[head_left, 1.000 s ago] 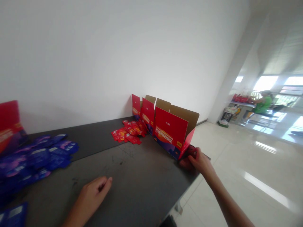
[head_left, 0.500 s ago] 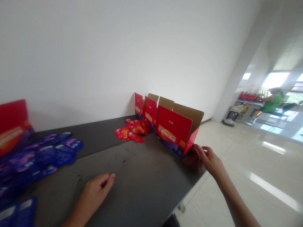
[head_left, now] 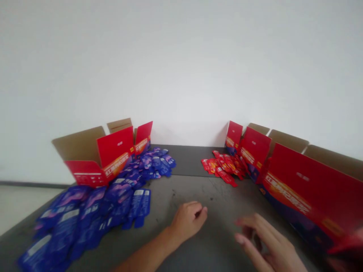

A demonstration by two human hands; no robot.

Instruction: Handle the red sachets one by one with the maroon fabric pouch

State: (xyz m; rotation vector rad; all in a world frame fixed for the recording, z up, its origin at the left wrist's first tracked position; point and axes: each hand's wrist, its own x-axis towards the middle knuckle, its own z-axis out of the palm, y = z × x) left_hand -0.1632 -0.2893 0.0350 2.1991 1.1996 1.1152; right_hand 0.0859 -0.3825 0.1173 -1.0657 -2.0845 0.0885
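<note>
Plainly, the left hand is a loose fist, nothing visible in it, with blue sachets to its left; the blurred right hand is half open, seemingly empty, left of the nearest red carton. Red sachets lie farther off, and bare dark tabletop runs between both piles to the wall.

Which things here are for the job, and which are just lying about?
Probably for the job:
blue pouches, heaped on the left
red pouches, piled on the right
open red boxes, on both sides
left hand and right hand
dark table underneath

Probably just there:
white wall
pale floor
dark reddish thing, lower right, too blurred to name
</note>
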